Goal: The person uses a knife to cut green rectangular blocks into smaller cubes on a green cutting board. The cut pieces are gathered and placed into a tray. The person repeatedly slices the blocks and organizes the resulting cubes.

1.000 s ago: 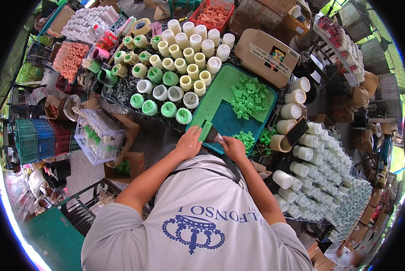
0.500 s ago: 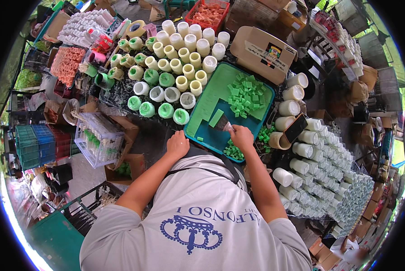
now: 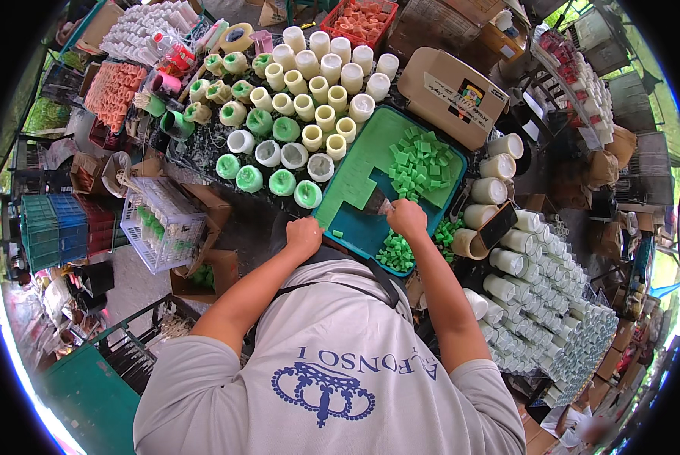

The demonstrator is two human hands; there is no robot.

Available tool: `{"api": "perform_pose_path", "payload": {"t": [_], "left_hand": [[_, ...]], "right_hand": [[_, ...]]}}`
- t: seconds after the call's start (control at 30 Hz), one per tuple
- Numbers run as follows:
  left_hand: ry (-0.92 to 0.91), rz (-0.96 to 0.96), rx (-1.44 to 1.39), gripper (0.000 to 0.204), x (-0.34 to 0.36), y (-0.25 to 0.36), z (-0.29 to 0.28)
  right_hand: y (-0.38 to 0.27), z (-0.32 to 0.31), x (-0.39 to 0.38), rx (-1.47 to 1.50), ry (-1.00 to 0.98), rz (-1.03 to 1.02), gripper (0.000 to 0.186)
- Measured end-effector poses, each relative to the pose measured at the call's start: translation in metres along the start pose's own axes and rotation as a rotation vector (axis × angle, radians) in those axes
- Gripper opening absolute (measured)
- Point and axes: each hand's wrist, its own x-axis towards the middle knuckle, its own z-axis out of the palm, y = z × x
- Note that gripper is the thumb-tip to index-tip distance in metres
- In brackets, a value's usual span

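A blue tray (image 3: 462, 168) in front of me holds a flat green slab (image 3: 349, 173) with a stepped cut edge, apparently wax. My right hand (image 3: 406, 218) is closed round a scraper (image 3: 381, 203), its wide blade against the slab's cut edge. My left hand (image 3: 305, 235) is curled at the tray's near left corner, its fingertips partly hidden. Small green cubes (image 3: 419, 163) are heaped on the far right of the tray, and more green pieces (image 3: 397, 250) lie at its near end. One small green bit (image 3: 337, 234) lies near my left hand.
Rows of cream candle cups (image 3: 309, 106) and green-filled cups (image 3: 282, 182) stand left of the tray. A cardboard box lid (image 3: 453, 98) lies beyond it. To the right are a dark phone (image 3: 497, 225), large white cylinders (image 3: 491, 190) and many glass jars (image 3: 537, 288).
My left hand has moved slightly right, onto the tray's corner. The green strip that lay apart at the scraper blade no longer shows separate from the slab. The view has shifted slightly.
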Motion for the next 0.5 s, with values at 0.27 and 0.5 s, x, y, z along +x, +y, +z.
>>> {"api": "perform_pose_path", "payload": {"t": [0.27,0.5], "left_hand": [[0.07,0.127,0.062,0.035,0.005,-0.007,0.01],[0.063,0.122,0.07,0.038,0.007,-0.007,0.01]], "right_hand": [[-0.024,0.003,0.009,0.009,0.002,0.015,0.034],[-0.023,-0.004,0.019,-0.007,-0.05,-0.033,0.031]]}}
